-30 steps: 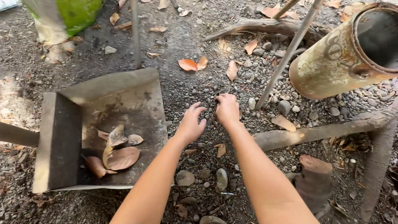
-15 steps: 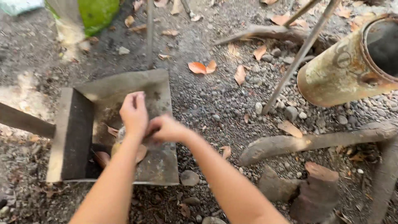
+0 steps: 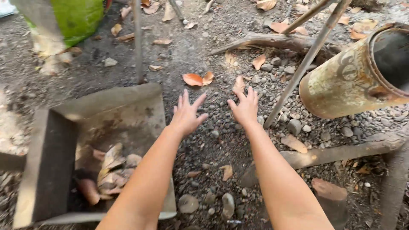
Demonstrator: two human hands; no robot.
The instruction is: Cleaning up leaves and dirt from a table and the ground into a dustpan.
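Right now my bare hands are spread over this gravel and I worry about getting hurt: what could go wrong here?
Both hands, left hand and right hand, are bare and open over the gravel, so sharp stones could scrape the fingers. The rusty metal drum and the slanted metal rod stand close to the right hand and could cut it.

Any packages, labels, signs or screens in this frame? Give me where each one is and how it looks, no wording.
No packages, signs or screens.
Rusty metal drum: upper right, lying tilted on gravel, cylinder, yellowish-brown with a dark stamped mark on its side.
Green container: top left edge, rounded, no label visible.
Metal dustpan: lower left, grey, boxy, dry leaves inside, unmarked.
Left hand and right hand: spread open over the gravel, holding nothing.
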